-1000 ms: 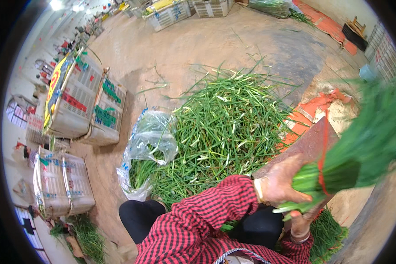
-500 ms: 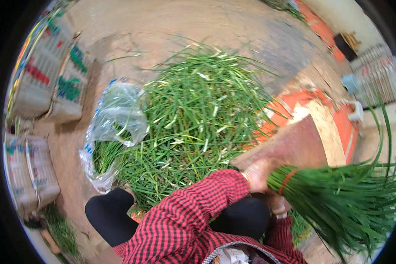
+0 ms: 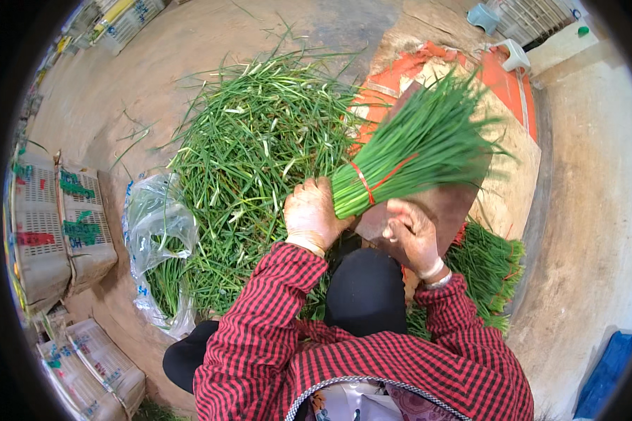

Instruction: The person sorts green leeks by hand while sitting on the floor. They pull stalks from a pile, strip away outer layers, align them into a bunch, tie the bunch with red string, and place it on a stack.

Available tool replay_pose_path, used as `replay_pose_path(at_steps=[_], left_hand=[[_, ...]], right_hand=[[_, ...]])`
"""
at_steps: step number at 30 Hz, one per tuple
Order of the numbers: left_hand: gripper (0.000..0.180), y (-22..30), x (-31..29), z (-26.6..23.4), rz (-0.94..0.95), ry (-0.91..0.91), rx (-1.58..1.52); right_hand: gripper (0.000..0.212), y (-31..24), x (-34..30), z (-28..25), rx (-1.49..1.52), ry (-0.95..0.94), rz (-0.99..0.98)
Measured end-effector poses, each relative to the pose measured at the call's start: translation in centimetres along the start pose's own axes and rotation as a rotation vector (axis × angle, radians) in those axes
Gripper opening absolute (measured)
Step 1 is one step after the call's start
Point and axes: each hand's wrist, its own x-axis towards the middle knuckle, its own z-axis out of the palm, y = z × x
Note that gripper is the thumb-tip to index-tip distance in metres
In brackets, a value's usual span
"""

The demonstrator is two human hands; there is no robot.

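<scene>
My left hand (image 3: 310, 214) is closed round the pale stem end of a bunch of green garlic chives (image 3: 407, 154), whose leaves fan out to the upper right. A red tie (image 3: 361, 184) circles the stems, and a loose red strand runs from it along the bunch. Just below the bunch is my right hand (image 3: 411, 235), its fingers curled together. Whatever they may hold is too small to make out. Under the leaves, a reddish-brown board (image 3: 449, 210) slopes beside my knee. More bunched chives (image 3: 495, 270) lie beyond my right wrist.
A wide heap of loose chive leaves (image 3: 260, 154) covers the floor ahead. Left of it lies a clear plastic bag (image 3: 158, 217) with chives inside. White plastic crates (image 3: 84, 231) stand along the left. Behind the board are orange sheeting (image 3: 509, 91) and a white stool (image 3: 516, 55).
The bunch has swung from the far right to in front of me, its leaves now pointing up and right. My right hand has come into full view. The whole view has turned right.
</scene>
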Motion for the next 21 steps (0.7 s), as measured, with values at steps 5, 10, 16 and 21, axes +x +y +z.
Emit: replay_pose_path(at_steps=[5, 10, 16, 21], left_hand=[[0.1, 1.8, -1.0, -0.6, 0.01, 0.0, 0.051], [0.095, -0.1, -1.8, -1.0, 0.178, 0.092, -0.165], [0.021, 1.3, 0.5, -2.7, 0.425, 0.321, -0.204], [0.016, 3.0, 1.9, -1.9, 0.446, 0.214, -0.092]], right_hand=[[0.051, -3.6, 2.7, 1.9, 0.22, -0.037, 0.165], [0.032, 0.3, 2.8, 0.4, 0.388, -0.084, 0.158], [0.042, 1.3, 2.3, -0.3, 0.43, -0.108, 0.138], [0.041, 1.3, 2.8, -0.3, 0.415, -0.105, 0.109]])
